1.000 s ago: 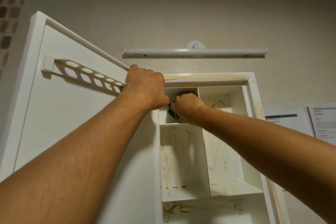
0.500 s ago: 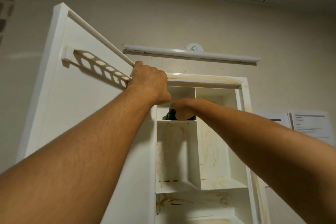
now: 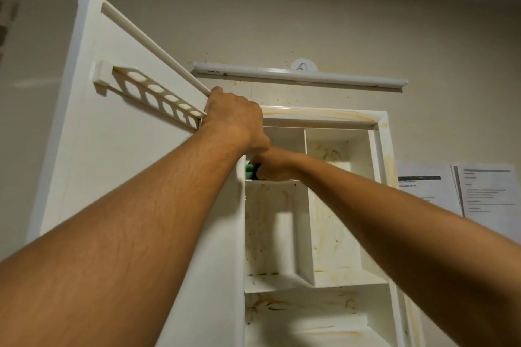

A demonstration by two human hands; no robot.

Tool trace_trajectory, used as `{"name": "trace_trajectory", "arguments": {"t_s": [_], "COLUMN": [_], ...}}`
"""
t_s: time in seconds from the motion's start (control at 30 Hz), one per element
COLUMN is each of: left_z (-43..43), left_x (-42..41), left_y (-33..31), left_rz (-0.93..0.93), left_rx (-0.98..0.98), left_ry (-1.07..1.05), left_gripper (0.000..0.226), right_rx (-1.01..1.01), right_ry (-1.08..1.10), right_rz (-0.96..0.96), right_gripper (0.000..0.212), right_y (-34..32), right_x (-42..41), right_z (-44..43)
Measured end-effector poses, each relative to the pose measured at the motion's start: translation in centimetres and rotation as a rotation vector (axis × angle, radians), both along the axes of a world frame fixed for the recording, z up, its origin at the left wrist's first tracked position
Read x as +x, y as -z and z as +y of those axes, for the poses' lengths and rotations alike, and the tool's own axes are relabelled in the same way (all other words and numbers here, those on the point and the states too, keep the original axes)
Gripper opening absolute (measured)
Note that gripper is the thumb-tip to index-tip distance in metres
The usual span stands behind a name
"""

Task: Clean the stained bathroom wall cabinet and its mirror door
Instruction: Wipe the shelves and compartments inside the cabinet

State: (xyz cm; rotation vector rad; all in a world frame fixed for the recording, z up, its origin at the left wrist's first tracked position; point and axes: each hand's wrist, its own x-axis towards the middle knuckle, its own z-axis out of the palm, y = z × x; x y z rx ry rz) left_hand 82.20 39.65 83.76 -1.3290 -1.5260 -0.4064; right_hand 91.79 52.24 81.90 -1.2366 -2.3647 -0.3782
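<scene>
1. Your left hand [image 3: 235, 121]: knuckles bent, fingers clenched over the top edge of the door [image 3: 112, 155] at its hinge end, right at the cabinet's top left corner. The fingertips are hidden behind that edge.
2. Your right hand [image 3: 277, 169]: reached into the top left compartment, fingers curled round a green sponge [image 3: 250, 171].
3. The sponge sits low in that compartment, against its left wall and just above the shelf [image 3: 270, 182]. Cannot tell if it touches the shelf.
4. Obstruction: your left wrist crosses in front of your right hand. Only the thumb side and a sliver of the sponge show.
5. Cabinet [image 3: 381, 132]: white, boxy, smooth flat panels, mounted on the wall. One upright divider plus shelves split it into compartments. There are brown-orange streaks on the top frame, right frame, back panels and shelves.
6. The door is swung open to the left and shows its plain white inner face. The mirror side faces away.
7. The door carries a slim rail [image 3: 152, 45] along the top and a rack [image 3: 158, 93] with a row of oval holes.
8. Around: a long white light bar [image 3: 298, 76] on the beige wall [image 3: 423, 36] above the cabinet, with dark specks on the wall between them.
9. Printed papers [image 3: 456, 191] are stuck to the wall right of the cabinet, text too blurred to read.
</scene>
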Motion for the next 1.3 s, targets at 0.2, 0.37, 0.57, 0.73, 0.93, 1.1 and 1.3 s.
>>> {"name": "trace_trajectory", "arguments": {"t_s": [0.2,0.37,0.57,0.73,0.93,1.1,1.3], "left_z": [0.5,0.2,0.0,0.4,-0.3,-0.3,-0.2], "left_x": [0.0,-0.1,0.0,-0.4,-0.1,-0.1,-0.3], "left_y": [0.1,0.1,0.1,0.0,-0.1,-0.2,-0.2], "left_rz": [0.009,-0.001,-0.011,0.003,-0.014,-0.001,-0.005], "left_rx": [0.017,0.020,0.004,0.020,0.004,-0.004,-0.008], "left_ry": [0.000,0.022,0.019,0.006,0.016,0.019,0.029], "left_gripper": [0.046,0.039,0.046,0.046,0.043,0.041,0.043], "right_rx": [-0.008,0.069,-0.065,0.096,0.112,0.089,0.230], "right_ry": [-0.075,-0.157,-0.036,0.015,-0.027,0.175,0.271], "right_rz": [0.048,0.070,-0.062,-0.049,-0.095,-0.341,-0.369], "right_gripper": [0.020,0.036,0.024,0.022,0.030,0.038,0.029], "right_y": [0.3,0.9,-1.0,-1.0,-0.6,-2.3,-1.0], "right_x": [0.9,-2.1,0.5,-1.6,-0.6,3.3,1.6], "right_z": [0.3,0.2,-0.6,1.7,0.4,-2.1,1.0]}}
